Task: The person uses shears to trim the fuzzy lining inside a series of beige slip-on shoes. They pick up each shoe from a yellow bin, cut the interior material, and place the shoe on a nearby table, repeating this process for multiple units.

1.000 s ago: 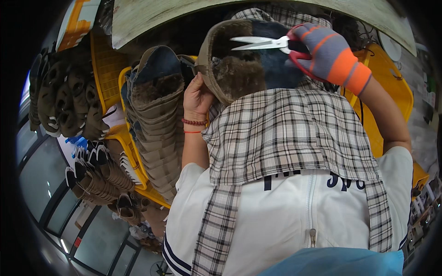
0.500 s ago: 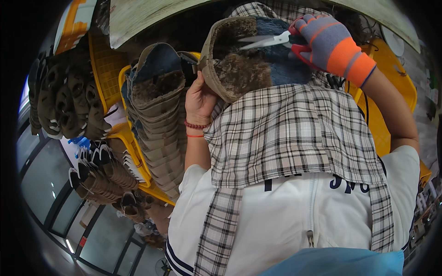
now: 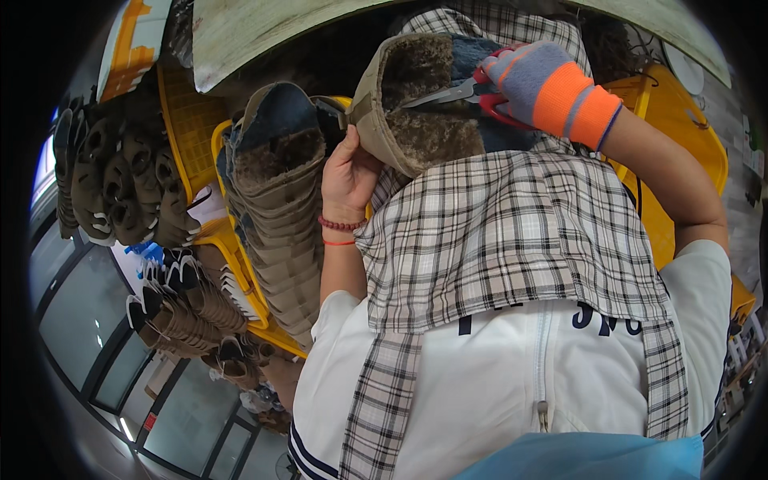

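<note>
A tan boot upper point(image 3: 382, 112) lies over my lap, its inside facing up, with brown fur lining at the left and blue lining at the right. My bare left hand point(image 3: 349, 178) is closed on its left edge, thumb up by a small tab. In a grey and orange knitted glove, my right hand point(image 3: 541, 83) grips red-handled scissors point(image 3: 450, 96). Their blades reach left into the opening, close over the fur. The fingers inside the handles are partly hidden. A checked apron point(image 3: 488, 240) covers my front under the upper.
Left of me, a yellow basket point(image 3: 254, 292) holds a long stack of similar fur-lined uppers point(image 3: 280, 232). More brown footwear parts point(image 3: 120, 184) hang or lie farther left. A worn board edge point(image 3: 272, 36) spans the top. At the right stands a yellow chair-like piece point(image 3: 680, 136).
My right hand and the scissors have moved left and slightly down, and the blades have come closer together. The upper has shifted slightly right, with my left hand still on its edge.
</note>
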Tool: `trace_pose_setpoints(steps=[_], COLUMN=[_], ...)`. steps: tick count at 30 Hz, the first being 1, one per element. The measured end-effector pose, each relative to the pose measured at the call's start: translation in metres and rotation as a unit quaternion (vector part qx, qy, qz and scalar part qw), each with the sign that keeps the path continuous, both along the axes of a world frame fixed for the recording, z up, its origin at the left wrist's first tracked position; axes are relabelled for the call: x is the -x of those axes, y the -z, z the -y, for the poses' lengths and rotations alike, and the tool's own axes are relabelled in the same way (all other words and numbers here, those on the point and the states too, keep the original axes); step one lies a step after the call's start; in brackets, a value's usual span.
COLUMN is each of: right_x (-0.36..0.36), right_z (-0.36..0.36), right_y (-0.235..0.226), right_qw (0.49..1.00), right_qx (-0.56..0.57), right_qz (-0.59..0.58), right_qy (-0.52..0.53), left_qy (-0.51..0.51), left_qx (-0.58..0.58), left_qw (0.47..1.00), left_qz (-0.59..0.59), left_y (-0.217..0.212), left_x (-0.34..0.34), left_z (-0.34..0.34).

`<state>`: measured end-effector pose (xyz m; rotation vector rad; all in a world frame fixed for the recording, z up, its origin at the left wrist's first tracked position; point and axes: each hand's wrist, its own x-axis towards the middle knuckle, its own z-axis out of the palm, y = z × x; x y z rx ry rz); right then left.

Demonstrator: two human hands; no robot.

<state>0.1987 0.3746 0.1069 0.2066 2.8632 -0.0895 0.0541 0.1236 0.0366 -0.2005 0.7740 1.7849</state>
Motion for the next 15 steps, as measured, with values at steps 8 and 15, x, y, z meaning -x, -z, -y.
trace_pose_setpoints(steps=[8, 15], right_x=[-0.014, -0.018], right_z=[-0.011, 0.009], right_y=[0.029, 0.036], right_qw=[0.993, 0.992], right_qx=[0.057, 0.127], right_qz=[-0.096, -0.016], right_qy=[0.027, 0.016], left_qy=[-0.045, -0.042], left_qx=[0.019, 0.140], left_qw=[0.999, 0.977], left_qz=[-0.020, -0.157], left_y=[0.016, 0.036], left_x=[0.007, 0.015], left_z=[-0.002, -0.031])
